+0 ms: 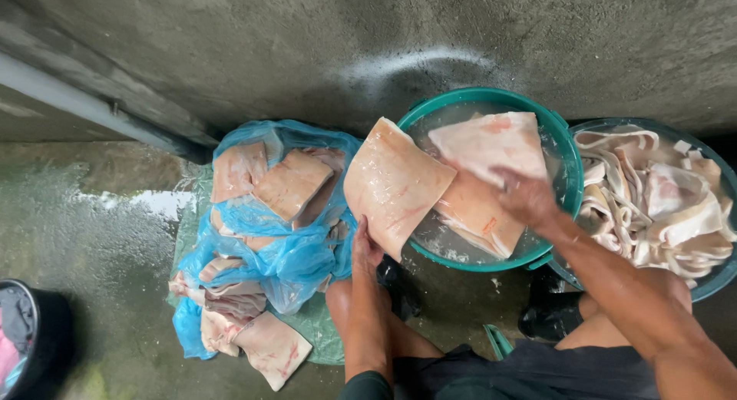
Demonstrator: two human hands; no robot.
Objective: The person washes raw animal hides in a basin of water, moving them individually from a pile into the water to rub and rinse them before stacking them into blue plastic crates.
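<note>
A green basin (564,150) is sitting under the right hand (526,196), which is gripping a pale pork slab (491,143) over the water. Beside it, the left hand (365,250) is clasping another slab's (391,185) lower edge.

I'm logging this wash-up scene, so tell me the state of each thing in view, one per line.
Green round plastic basin: holds water and pale pork-skin slabs.
Large pale pork-skin slab: lifted, wet, gripped by left hand.
Right hand: in the basin, on a slab.
Dark round tub: full of cut strips.
Blue plastic bag: open, slabs spilling out.
</note>
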